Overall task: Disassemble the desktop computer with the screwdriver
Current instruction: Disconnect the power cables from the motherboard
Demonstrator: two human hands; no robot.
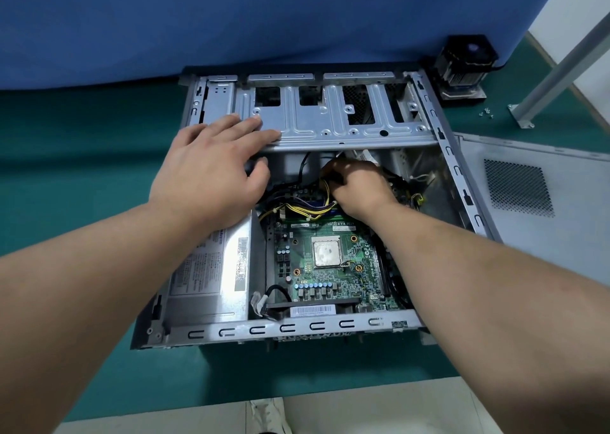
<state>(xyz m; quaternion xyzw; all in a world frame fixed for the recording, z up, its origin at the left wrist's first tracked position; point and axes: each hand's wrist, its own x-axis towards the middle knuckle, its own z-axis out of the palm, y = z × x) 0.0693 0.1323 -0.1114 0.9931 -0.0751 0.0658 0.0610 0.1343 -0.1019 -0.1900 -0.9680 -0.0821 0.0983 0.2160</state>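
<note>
Under both hands (211,173): opened computer case (462,183).

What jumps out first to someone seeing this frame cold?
The opened computer case lies centre frame on the green mat, its green motherboard and bare CPU exposed. The left hand rests flat on the drive cage while the right hand digs into the yellow cables below it. The removed cooler sits back right.

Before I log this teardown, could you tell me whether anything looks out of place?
Nothing looks damaged. The cooler sits outside the case by the far-right corner, loose screws lie beside it, and the CPU is bare, as expected mid-disassembly.
</note>
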